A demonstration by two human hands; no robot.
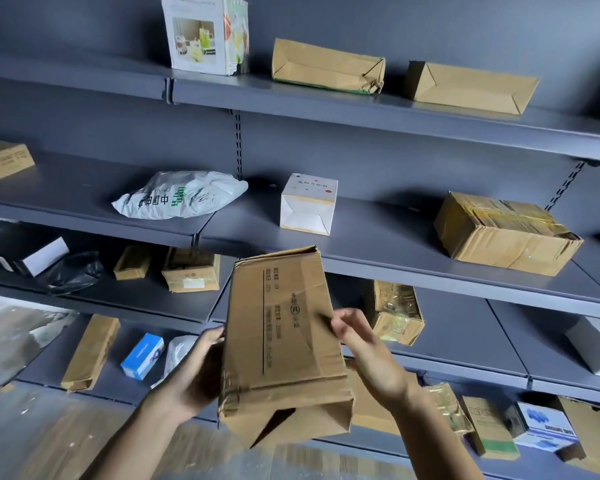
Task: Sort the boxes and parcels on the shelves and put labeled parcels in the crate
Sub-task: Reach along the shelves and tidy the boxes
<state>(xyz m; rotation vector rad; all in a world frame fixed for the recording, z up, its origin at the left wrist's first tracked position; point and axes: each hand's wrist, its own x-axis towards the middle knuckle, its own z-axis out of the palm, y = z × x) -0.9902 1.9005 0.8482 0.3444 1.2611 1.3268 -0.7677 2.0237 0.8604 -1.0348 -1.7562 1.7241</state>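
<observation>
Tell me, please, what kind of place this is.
Probably a parcel storeroom or sorting room. The grey metal shelves cover the wall and carry parcels, such as a taped cardboard box and a white courier bag. The left hand and right hand hold a worn carton.

Plain brown on the near cardboard box [284, 341], with black print and one long black line down its face. The shelves [395, 109] behind are all dark slate grey. Far up left, a white carton [201, 32] shows green and orange drink pictures. On the middle shelf, a white mail bag [181, 195] carries a green logo, and a small white box [307, 206] has coloured dots. Right, a brown box [503, 233] glints with yellowish tape. Low left, a blue-and-white box [142, 356]; further left and up, a black bag [73, 271].
</observation>
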